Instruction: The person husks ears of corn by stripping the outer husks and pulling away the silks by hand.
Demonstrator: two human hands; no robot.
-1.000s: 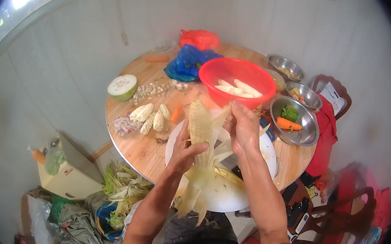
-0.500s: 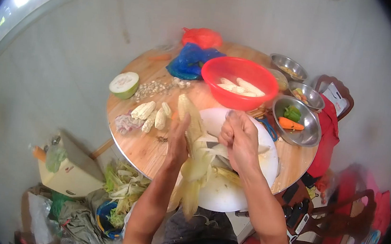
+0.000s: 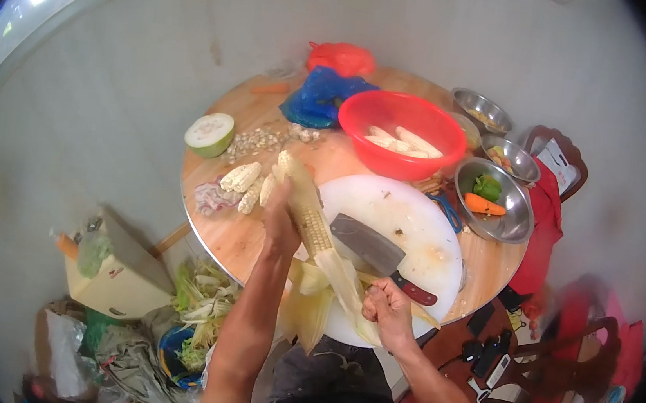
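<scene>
My left hand (image 3: pixel 281 225) grips a corn cob (image 3: pixel 310 210) near its upper part, over the front of the table. Kernels show along the cob, and pale husk hangs from its lower end. Low at the right, my right hand (image 3: pixel 388 307) is closed on a strip of husk (image 3: pixel 342 281) that stays joined to the cob's base. Beneath them lies a round white cutting board (image 3: pixel 428 252). On it rests a cleaver (image 3: pixel 368 244) with a dark red handle, beside the cob.
Peeled cobs (image 3: pixel 240 177), garlic and a cut melon (image 3: pixel 209 134) lie on the left. A red basin (image 3: pixel 360 146) holds more cobs at the back. Steel bowls (image 3: pixel 521 222) stand right. Husks (image 3: pixel 206 299) are heaped below left; a chair (image 3: pixel 592 379) is lower right.
My right hand has moved down toward me, pulling a husk strip off the kernels. The cob has tilted up to the left, and the cleaver on the board has come into view.
</scene>
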